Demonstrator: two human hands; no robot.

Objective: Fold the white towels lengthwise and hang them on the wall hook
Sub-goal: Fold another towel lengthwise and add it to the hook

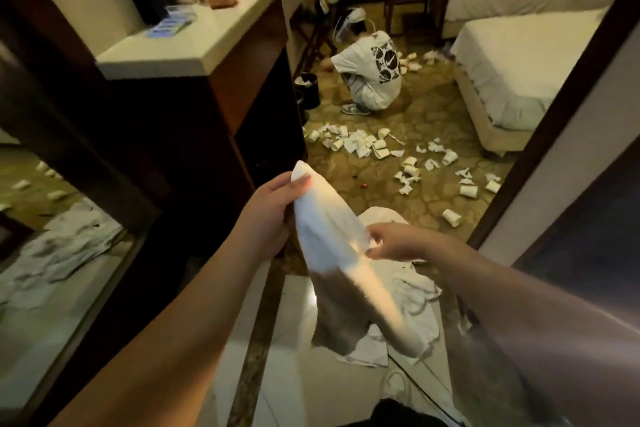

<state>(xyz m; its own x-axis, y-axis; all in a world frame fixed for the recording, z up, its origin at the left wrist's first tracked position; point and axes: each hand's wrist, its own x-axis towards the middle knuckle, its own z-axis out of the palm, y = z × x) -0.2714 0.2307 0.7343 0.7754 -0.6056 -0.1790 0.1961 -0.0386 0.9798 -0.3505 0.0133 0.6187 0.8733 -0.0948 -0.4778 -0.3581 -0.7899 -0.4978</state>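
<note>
A white towel (pixel 332 253) hangs in front of me, its lower end blurred and dangling over the floor. My left hand (pixel 273 208) grips its top corner, thumb pressed on the cloth. My right hand (pixel 394 241) pinches the towel's right edge about halfway down. More white towels (pixel 412 291) lie crumpled on the tiled floor under the hanging one. No wall hook is in view.
A dark wood counter with a pale top (pixel 194 45) stands at left, a mirror panel (pixel 52 236) beside it. A person (pixel 370 73) crouches on the carpet near a black bin (pixel 308 88). Paper cups and scraps (pixel 381 149) litter the carpet. Beds (pixel 519 59) stand at right.
</note>
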